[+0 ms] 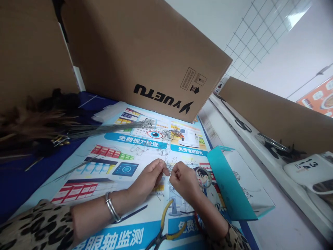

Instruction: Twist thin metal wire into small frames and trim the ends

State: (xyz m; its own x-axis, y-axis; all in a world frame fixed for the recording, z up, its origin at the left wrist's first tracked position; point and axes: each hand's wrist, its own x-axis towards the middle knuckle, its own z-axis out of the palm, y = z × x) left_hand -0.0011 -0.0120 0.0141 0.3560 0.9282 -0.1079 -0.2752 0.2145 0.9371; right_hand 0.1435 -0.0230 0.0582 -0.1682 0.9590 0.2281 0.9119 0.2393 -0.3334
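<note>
My left hand [156,171] and my right hand [184,180] are close together above the printed poster sheet [153,205]. Both are closed, with thumb and fingers pinched at the small gap between them. Whatever they pinch is too fine to make out; thin bent wires [165,150] lie on the sheet just beyond. Below the hands rest pliers with yellow handles [164,222], their lower end cut off by the frame. A round roll of clear tape [203,177] lies beside my right wrist.
A teal and white open box [221,184] holding some wire pieces stands at right. A long wire bundle [109,129] and brown feathers [33,118] lie at left. A big cardboard box [145,52] walls the back. Scissors [243,125] and a white mug [304,170] are on the right ledge.
</note>
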